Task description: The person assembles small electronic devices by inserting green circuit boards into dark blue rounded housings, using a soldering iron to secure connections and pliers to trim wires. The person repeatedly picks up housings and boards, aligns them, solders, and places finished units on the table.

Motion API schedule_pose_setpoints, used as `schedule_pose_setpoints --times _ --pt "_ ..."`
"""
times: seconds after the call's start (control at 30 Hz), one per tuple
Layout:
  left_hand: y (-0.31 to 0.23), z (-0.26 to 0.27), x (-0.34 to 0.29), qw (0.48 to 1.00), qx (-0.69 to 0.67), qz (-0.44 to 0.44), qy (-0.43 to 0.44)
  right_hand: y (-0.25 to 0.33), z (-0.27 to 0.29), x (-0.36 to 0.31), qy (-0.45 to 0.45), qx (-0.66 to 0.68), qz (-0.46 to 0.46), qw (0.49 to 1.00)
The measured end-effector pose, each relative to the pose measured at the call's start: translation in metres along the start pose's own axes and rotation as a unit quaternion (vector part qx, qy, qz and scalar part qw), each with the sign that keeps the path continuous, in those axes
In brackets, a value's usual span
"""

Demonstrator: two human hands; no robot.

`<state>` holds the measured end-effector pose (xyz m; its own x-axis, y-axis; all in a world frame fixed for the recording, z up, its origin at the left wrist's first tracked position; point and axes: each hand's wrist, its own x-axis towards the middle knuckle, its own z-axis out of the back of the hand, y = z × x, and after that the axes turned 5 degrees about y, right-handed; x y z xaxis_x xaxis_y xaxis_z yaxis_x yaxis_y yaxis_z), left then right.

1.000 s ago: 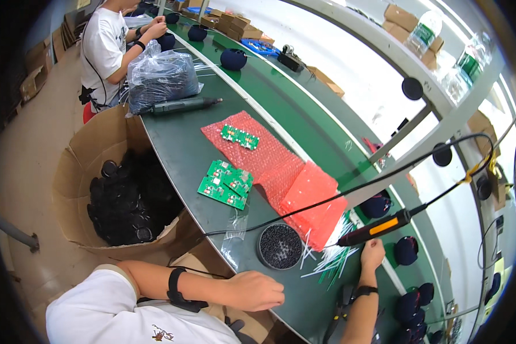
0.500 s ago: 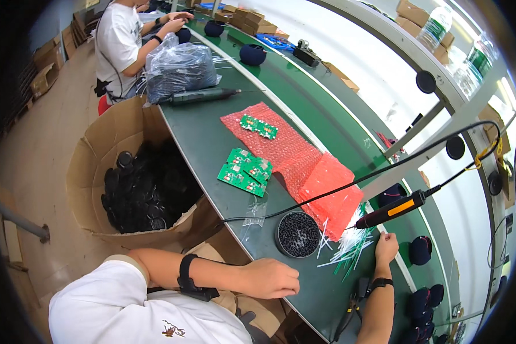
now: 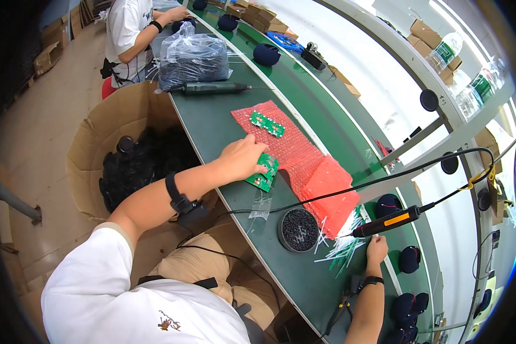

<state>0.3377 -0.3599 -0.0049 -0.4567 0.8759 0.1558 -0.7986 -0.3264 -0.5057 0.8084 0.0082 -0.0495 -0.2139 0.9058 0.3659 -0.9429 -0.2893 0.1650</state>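
Green circuit boards [image 3: 262,180], a small group, lying on the near side of the red bubble wrap [image 3: 295,156]. Left hand [image 3: 242,158] over them, covering part of the group; fingers bent down at the boards, thumb side toward the wrap. Cannot tell whether the fingers have closed on a board or only touch it.

Narrow green board strip [image 3: 266,124] on the upper part of the wrap, just beyond the left hand's fingers. Flatter red sheets [image 3: 329,189] at the wrap's lower end. Clear plastic piece [image 3: 261,205] on the near side of the wrap, below the boards.

Round tub [image 3: 286,243] of small black pieces [image 3: 300,228] near the wrap's lower end. White and green strips [image 3: 347,246] in a loose heap at that same end. Right hand [image 3: 376,250] past the heap, to the right of the wrap, fingers curled narrow; cannot tell if anything is held. Black screwdriver [image 3: 384,223] with orange band over the strips, tip toward the wrap.

Pliers [image 3: 343,307] well apart from the wrap, near the right forearm. Green belt [image 3: 304,94] along the wrap's far side. Clear bag [image 3: 195,60] of dark contents past the wrap's upper end; co-worker [image 3: 126,34] farther that way. Carton [image 3: 103,149] holding black parts [image 3: 126,178], left of the wrap, beyond the bench edge.
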Motion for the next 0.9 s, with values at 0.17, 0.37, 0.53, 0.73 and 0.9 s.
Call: schedule_pose_setpoints --times 0.17,0.37,0.53,0.73,0.9 --pt "0.006 -0.003 0.015 0.998 0.029 0.019 0.046 -0.008 0.007 0.006 0.052 0.002 0.033 0.998" --pt "0.008 -0.006 0.013 0.999 -0.047 -0.018 -0.009 0.005 0.064 -0.010 0.177 0.260 -0.064 0.947" --pt "-0.001 0.005 -0.003 0.967 -0.248 -0.055 -0.020 0.104 0.181 -0.121 0.067 0.389 0.050 0.917" --pt "-0.068 -0.001 -0.092 0.887 -0.396 -0.198 0.130 0.212 0.171 -0.268 0.204 0.544 0.098 0.808" --pt "-0.080 -0.054 -0.126 0.893 -0.370 -0.174 0.189 0.221 0.101 -0.287 0.230 0.546 0.092 0.801"
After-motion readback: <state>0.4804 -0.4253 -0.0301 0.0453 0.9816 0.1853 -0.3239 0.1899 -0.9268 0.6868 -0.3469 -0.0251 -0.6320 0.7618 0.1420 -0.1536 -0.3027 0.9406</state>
